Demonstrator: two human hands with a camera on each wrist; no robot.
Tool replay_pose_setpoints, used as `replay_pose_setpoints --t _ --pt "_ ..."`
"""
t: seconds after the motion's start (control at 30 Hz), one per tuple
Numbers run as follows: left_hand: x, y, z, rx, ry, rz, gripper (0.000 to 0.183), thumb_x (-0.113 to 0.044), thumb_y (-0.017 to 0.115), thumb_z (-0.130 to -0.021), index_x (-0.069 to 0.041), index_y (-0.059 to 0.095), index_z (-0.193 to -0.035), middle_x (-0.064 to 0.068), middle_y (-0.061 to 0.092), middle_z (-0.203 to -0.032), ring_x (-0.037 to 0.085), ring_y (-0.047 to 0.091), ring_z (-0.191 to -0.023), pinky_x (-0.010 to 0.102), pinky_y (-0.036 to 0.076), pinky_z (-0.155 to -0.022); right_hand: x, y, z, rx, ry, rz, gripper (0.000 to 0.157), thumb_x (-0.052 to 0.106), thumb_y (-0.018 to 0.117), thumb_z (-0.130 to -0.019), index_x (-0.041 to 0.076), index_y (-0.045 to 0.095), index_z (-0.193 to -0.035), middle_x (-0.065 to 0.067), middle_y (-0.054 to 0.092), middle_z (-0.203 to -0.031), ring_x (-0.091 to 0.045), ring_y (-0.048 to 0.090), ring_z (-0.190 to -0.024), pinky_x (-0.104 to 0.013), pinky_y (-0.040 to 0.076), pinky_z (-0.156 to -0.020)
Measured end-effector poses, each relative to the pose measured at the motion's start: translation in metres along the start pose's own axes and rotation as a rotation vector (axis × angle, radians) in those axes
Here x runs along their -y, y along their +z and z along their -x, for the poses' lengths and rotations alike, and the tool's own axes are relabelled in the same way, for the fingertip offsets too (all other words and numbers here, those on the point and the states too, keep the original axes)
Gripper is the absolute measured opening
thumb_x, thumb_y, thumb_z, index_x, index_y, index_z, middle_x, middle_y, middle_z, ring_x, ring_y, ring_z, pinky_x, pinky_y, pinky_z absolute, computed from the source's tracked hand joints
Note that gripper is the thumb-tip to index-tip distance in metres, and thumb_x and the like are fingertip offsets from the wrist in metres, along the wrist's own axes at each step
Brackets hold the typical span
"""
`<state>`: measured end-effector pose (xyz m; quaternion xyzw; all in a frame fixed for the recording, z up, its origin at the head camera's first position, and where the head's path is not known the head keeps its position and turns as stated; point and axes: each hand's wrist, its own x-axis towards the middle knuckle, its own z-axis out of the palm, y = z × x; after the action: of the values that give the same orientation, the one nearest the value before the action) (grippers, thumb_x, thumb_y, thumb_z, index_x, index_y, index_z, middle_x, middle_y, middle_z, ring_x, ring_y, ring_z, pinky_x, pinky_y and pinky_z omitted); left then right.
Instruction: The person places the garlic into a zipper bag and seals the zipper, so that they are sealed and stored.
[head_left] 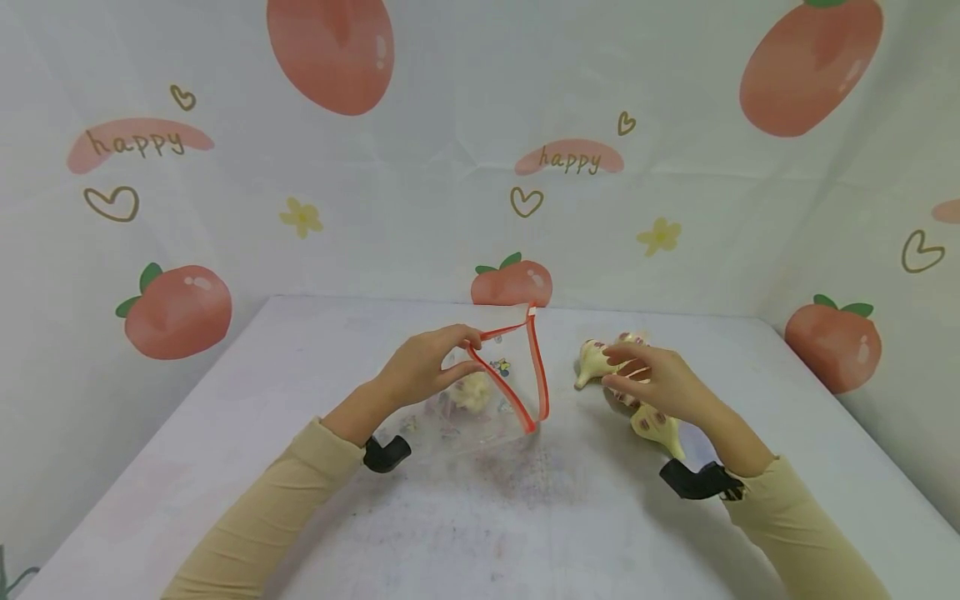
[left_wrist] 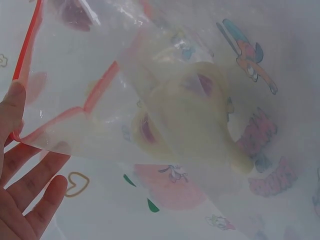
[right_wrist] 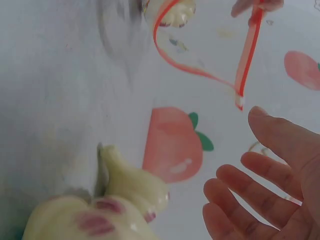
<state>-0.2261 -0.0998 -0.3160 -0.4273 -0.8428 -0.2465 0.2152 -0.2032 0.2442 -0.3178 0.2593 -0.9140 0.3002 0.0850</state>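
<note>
Toward the table's (head_left: 420, 542) far edge, a left hand (head_left: 429, 364) pinched a plastic bag (head_left: 501, 414), its mouth (head_left: 537, 367) apt to sag if released, while an empty, relaxed right hand (head_left: 666, 381) hovered by garlic (head_left: 656, 427) nearer the right edge.

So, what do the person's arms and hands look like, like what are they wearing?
The left sleeve and right sleeve are long and beige, lightly creased. A black, angular device shows at each wrist: left device, right device. The left hand and right hand wear no gloves.
</note>
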Motion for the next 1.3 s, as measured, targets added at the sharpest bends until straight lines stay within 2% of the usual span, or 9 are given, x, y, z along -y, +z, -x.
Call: replay_pose_setpoints --t 0.17,0.37,0.7,0.8,0.97,1.13,1.3 --pt "0.000 0.000 0.001 0.008 -0.012 0.004 0.032 -0.015 0.073 -0.080 -0.005 0.058 -0.106 0.005 0.068 -0.099 0.018 0.068 -0.091 0.031 0.054 -0.069 -0.011 -0.008 0.006 0.006 0.058 0.014 0.035 0.014 0.068 -0.085 -0.003 0.061 -0.115 -0.020 0.066 -0.107 -0.020 0.068 -0.085 -0.023 0.055 -0.072" --pt "0.000 0.001 0.001 0.001 0.003 -0.002 0.032 -0.016 0.073 -0.080 -0.005 0.058 -0.106 0.003 0.067 -0.098 0.017 0.068 -0.091 0.029 0.054 -0.069 -0.021 -0.019 0.015 0.037 0.130 0.054 0.040 0.020 0.068 -0.086 -0.002 0.059 -0.118 -0.019 0.066 -0.110 -0.022 0.066 -0.089 -0.029 0.056 -0.075" --pt "0.001 0.001 0.002 0.011 -0.004 0.003 0.031 -0.017 0.073 -0.081 -0.006 0.057 -0.105 0.004 0.067 -0.098 0.017 0.067 -0.091 0.029 0.054 -0.067 -0.035 -0.032 0.027 0.096 0.160 0.064 0.040 0.022 0.069 -0.084 -0.001 0.059 -0.116 -0.018 0.066 -0.108 -0.027 0.065 -0.091 -0.018 0.052 -0.070" --pt "0.001 0.001 0.002 0.012 -0.006 -0.002 0.030 -0.017 0.073 -0.081 -0.007 0.057 -0.105 0.003 0.067 -0.098 0.016 0.067 -0.091 0.028 0.053 -0.068 -0.038 -0.034 0.030 0.147 0.167 0.059 0.044 0.022 0.070 -0.083 -0.002 0.058 -0.117 -0.021 0.065 -0.109 -0.028 0.065 -0.092 -0.019 0.052 -0.070" --pt "0.001 0.002 0.002 0.014 -0.004 0.000 0.030 -0.018 0.072 -0.081 -0.006 0.058 -0.105 0.003 0.067 -0.099 0.016 0.067 -0.091 0.028 0.054 -0.069 -0.044 -0.036 0.033 0.238 0.186 0.018 0.053 0.024 0.072 -0.081 -0.006 0.054 -0.121 -0.025 0.061 -0.116 -0.032 0.064 -0.096 -0.030 0.057 -0.074" --pt "0.001 0.002 0.002 0.016 0.002 0.007 0.031 -0.019 0.071 -0.082 -0.005 0.058 -0.106 0.004 0.067 -0.100 0.017 0.067 -0.092 0.030 0.055 -0.071 -0.050 -0.035 0.035 0.287 0.198 0.003 0.058 0.025 0.073 -0.081 -0.008 0.052 -0.123 -0.026 0.059 -0.118 -0.031 0.064 -0.096 -0.036 0.057 -0.076" --pt "0.001 0.002 0.003 0.017 -0.001 0.009 0.031 -0.018 0.072 -0.082 -0.006 0.057 -0.106 0.005 0.067 -0.099 0.018 0.067 -0.091 0.032 0.055 -0.070 -0.050 -0.034 0.038 0.321 0.220 -0.001 0.058 0.026 0.072 -0.081 -0.007 0.052 -0.124 -0.025 0.060 -0.116 -0.030 0.064 -0.097 -0.023 0.054 -0.074"
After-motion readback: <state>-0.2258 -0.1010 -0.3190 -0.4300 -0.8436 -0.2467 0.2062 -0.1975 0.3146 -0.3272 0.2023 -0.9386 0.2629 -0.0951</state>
